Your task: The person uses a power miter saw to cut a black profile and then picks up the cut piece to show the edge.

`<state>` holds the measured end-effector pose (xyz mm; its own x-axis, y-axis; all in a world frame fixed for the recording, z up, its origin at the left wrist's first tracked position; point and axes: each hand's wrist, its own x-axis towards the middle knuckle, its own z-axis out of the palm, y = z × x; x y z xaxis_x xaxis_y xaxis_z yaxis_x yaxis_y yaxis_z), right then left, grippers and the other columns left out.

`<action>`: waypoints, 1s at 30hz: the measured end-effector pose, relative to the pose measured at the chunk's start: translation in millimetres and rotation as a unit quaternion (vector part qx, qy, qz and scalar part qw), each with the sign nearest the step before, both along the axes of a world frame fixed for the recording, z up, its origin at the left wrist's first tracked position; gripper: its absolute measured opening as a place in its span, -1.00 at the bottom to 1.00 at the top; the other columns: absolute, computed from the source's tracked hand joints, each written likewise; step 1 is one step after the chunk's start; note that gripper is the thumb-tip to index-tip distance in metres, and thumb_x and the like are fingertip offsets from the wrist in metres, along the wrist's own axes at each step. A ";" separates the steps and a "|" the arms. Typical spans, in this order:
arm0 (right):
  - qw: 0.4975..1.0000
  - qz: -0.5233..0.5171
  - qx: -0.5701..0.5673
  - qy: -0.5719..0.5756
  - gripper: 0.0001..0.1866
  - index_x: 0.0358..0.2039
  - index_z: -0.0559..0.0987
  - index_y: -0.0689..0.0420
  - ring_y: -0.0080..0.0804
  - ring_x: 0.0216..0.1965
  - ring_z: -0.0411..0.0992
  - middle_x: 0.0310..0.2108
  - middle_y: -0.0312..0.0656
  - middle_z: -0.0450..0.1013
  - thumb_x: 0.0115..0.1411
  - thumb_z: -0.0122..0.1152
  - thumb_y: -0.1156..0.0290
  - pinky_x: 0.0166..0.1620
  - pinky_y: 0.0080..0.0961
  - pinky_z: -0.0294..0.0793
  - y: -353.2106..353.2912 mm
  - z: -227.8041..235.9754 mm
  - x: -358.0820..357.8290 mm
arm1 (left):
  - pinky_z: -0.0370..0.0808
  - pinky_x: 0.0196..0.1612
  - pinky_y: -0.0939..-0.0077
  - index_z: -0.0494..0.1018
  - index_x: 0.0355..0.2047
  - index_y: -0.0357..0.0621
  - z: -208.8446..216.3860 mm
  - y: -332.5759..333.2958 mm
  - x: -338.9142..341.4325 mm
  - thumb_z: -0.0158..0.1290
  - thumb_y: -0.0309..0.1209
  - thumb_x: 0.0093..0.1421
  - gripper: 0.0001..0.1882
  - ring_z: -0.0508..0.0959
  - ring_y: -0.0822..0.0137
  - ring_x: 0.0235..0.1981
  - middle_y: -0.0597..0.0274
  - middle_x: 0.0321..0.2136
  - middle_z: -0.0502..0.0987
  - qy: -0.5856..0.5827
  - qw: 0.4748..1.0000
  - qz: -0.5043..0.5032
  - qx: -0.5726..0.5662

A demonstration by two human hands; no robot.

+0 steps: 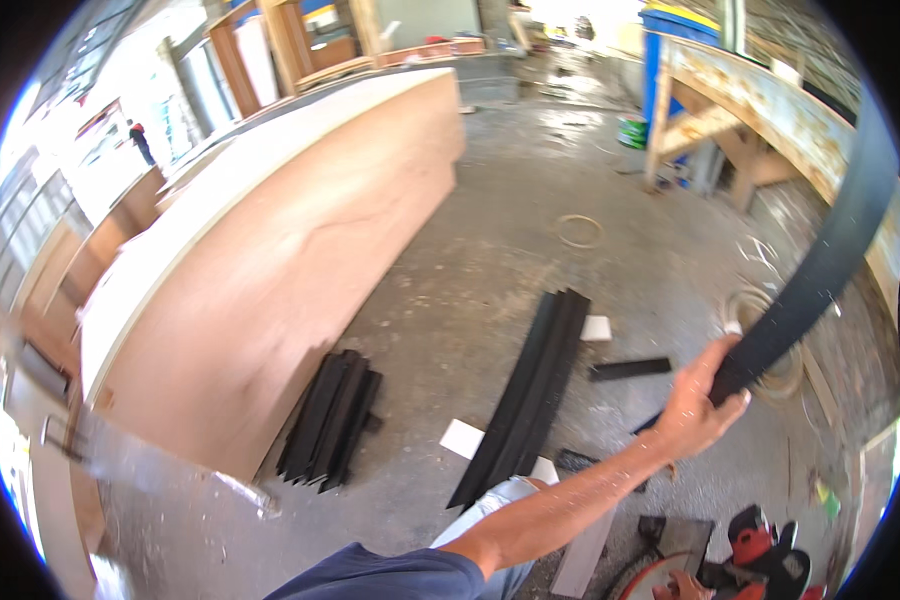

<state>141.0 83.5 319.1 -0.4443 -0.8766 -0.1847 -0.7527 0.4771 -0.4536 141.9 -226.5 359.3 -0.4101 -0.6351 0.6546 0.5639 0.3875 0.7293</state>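
My left hand (pixel 698 400) is closed around a long black strip (pixel 820 270), which rises to the upper right and looks bent by the lens. At the lower edge, my right hand (pixel 682 587) shows only in part, its fingers curled against a red and black miter saw (pixel 760 555); the grip itself is mostly cut off. A bundle of long black strips (pixel 530 390) lies on the floor in front of me. Further left lies a stack of shorter black pieces (pixel 330 420). One short black offcut (pixel 630 369) rests near my left hand.
A big pale plywood cabinet or panel (pixel 300 240) stands along the left. White squares (pixel 461 438) lie by the strips. At right are a worn workbench (pixel 760 110), a blue bin (pixel 660 70) and coiled cord (pixel 760 310). Far left, a person (pixel 140 142) stands in the distance.
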 end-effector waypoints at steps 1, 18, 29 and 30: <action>1.000 -0.004 0.018 -0.015 -0.53 0.12 0.51 0.21 0.17 -0.10 0.53 -0.10 0.16 0.56 0.40 0.08 0.11 -0.06 -0.07 0.52 -6.9 10.3 8.5 | 0.46 -0.04 0.37 0.31 0.19 -0.27 -1.8 -4.6 9.6 0.23 -0.58 0.09 -0.37 0.51 0.22 -0.19 0.00 -0.19 0.50 0.003 1.000 0.017 -0.013; 0.999 0.026 0.025 0.010 -0.64 0.08 0.54 0.25 0.31 -0.05 0.49 -0.02 0.24 0.52 0.38 0.10 0.31 -0.02 0.00 0.49 13.4 6.8 -1.1 | 0.48 -0.05 0.38 0.21 0.28 -0.33 4.1 -15.6 32.7 0.18 -0.58 0.14 -0.31 0.52 0.23 -0.11 -0.06 -0.08 0.50 -0.010 1.000 -0.002 0.019; 0.998 0.016 0.051 0.019 -0.62 0.11 0.55 0.21 0.25 -0.02 0.48 -0.02 0.21 0.52 0.39 0.09 0.27 0.03 0.00 0.47 12.9 7.6 -1.1 | 0.48 -0.02 0.43 0.20 0.28 -0.35 4.6 -21.0 31.6 0.15 -0.60 0.17 -0.34 0.51 0.29 -0.08 -0.03 -0.08 0.51 0.003 0.999 -0.032 0.042; 0.998 0.012 0.061 0.015 -0.62 0.11 0.55 0.21 0.24 -0.02 0.48 -0.01 0.19 0.53 0.40 0.08 0.26 0.03 -0.01 0.47 9.9 10.4 0.8 | 0.47 -0.02 0.42 0.20 0.28 -0.35 6.9 -21.5 36.5 0.15 -0.59 0.17 -0.34 0.50 0.28 -0.09 -0.03 -0.09 0.50 -0.014 0.997 -0.040 0.064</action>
<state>141.8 93.5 329.5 -0.4303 -0.8591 -0.2772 -0.7770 0.5088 -0.3706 178.4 -248.0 366.2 -0.4797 -0.6770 0.5581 0.5687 0.2445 0.7854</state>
